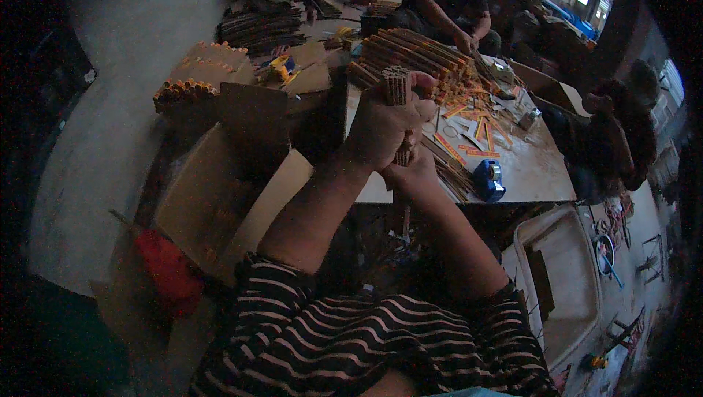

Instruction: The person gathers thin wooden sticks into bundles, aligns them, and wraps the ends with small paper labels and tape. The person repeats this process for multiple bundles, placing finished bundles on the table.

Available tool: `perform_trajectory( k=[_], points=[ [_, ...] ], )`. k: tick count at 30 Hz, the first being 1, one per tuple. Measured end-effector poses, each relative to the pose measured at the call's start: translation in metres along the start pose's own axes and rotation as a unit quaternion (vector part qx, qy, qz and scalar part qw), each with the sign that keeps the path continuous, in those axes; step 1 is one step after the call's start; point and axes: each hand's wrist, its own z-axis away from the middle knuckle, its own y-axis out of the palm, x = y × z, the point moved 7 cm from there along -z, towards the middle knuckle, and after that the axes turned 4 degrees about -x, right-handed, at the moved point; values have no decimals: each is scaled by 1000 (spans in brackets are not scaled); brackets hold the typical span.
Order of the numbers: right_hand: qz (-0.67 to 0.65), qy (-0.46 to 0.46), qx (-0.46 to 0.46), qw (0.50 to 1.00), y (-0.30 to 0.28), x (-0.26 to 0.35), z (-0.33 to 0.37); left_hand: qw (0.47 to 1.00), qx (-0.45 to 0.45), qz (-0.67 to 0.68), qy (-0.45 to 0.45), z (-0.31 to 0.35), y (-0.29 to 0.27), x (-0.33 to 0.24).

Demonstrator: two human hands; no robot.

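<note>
Above the near edge of the table, both my hands grip a brown ridged cardboard roll (396,88), its corrugated end pointing up. My left hand (375,130) is wrapped round its upper part. Just below, my right hand (414,171) closes round the lower part; how its fingers lie is partly hidden. Beyond my hands, a pile of long brown rolls (410,51) with yellow-orange bands lies on the table (538,170). Loose yellow and red paper strips (480,133) are scattered to the right of my hands, near a blue tape dispenser (489,180).
Open cardboard boxes (253,115) stand to my left, with banded rolls (183,93) behind them. A red cloth-like thing (168,269) lies at lower left. A pale plastic tub (564,280) sits at right. Across the table a person (447,2) works with their hands; another dark figure (622,126) is at right.
</note>
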Motion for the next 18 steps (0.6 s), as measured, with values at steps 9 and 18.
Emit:
perform_trajectory(
  k=[9, 18],
  points=[
    [124, -148, -141, 971, -11, 34, 39, 991, -110, -49, 65, 29, 17, -15],
    [109, -187, -77, 973, -6, 17, 61, 994, -49, -75, 61, 61, 42, -20]
  ],
)
